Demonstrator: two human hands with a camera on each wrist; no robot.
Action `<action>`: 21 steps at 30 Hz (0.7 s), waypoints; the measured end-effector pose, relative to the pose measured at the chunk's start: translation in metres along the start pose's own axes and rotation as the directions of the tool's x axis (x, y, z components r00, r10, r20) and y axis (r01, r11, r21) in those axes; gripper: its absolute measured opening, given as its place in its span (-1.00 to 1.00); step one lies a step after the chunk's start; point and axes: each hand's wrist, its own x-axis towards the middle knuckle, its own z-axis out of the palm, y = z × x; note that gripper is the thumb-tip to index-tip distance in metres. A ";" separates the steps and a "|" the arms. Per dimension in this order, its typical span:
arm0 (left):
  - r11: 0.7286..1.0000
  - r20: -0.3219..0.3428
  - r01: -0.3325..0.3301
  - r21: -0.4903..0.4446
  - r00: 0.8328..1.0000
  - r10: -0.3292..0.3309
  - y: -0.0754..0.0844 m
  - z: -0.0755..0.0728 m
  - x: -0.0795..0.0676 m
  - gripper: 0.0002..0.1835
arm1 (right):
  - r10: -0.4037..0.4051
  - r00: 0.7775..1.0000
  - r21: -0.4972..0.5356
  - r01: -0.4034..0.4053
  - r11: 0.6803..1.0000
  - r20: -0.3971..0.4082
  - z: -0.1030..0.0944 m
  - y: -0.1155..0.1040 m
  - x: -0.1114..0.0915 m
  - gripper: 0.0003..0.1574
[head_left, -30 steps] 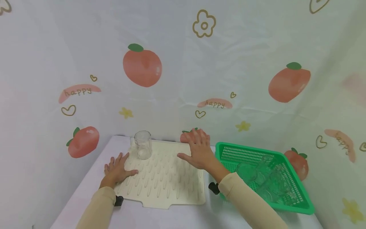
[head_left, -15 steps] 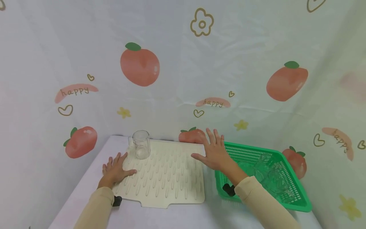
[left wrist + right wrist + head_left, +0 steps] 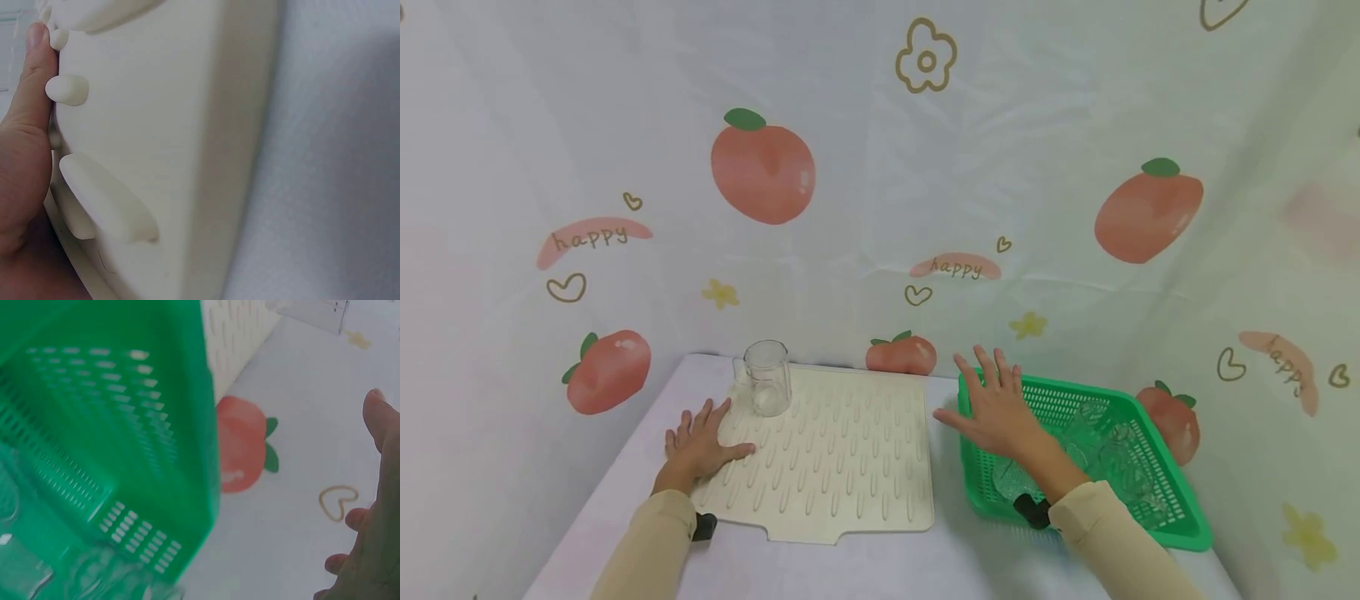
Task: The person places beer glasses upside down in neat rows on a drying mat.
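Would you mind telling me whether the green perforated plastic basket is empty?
Not empty: several clear glass vessels sit inside the green perforated plastic basket.

Creased pale backdrop (image 3: 850,192) — printed red fruit (image 3: 763,173), yellow flowers (image 3: 720,294), "happy" lettering (image 3: 589,237) — behind whitish tabletop (image 3: 760,575).
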 end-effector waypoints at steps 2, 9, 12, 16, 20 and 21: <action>1.000 -0.002 -0.003 -0.002 1.000 0.003 0.000 0.000 0.000 0.25 | 0.009 1.000 0.003 -0.009 1.000 -0.004 -0.002 0.006 -0.005 0.18; 1.000 -0.003 -0.001 -0.013 1.000 0.001 0.004 -0.002 -0.003 0.22 | 0.018 1.000 0.031 -0.018 0.999 -0.005 -0.008 0.025 -0.019 0.17; 1.000 0.000 0.000 -0.014 1.000 0.000 0.005 -0.003 -0.004 0.22 | 0.015 1.000 0.048 -0.014 0.999 -0.009 -0.010 0.033 -0.025 0.18; 1.000 0.003 0.003 -0.017 1.000 -0.003 0.005 -0.003 -0.004 0.23 | 0.011 1.000 0.037 -0.011 0.999 -0.008 -0.010 0.043 -0.031 0.20; 1.000 0.006 0.004 -0.017 1.000 -0.004 0.004 -0.002 -0.003 0.24 | -0.001 1.000 0.034 0.000 0.999 0.011 -0.011 0.052 -0.036 0.22; 1.000 0.005 0.003 -0.016 1.000 -0.003 0.004 -0.002 -0.002 0.24 | -0.007 1.000 0.039 0.006 0.999 0.020 -0.012 0.054 -0.036 0.23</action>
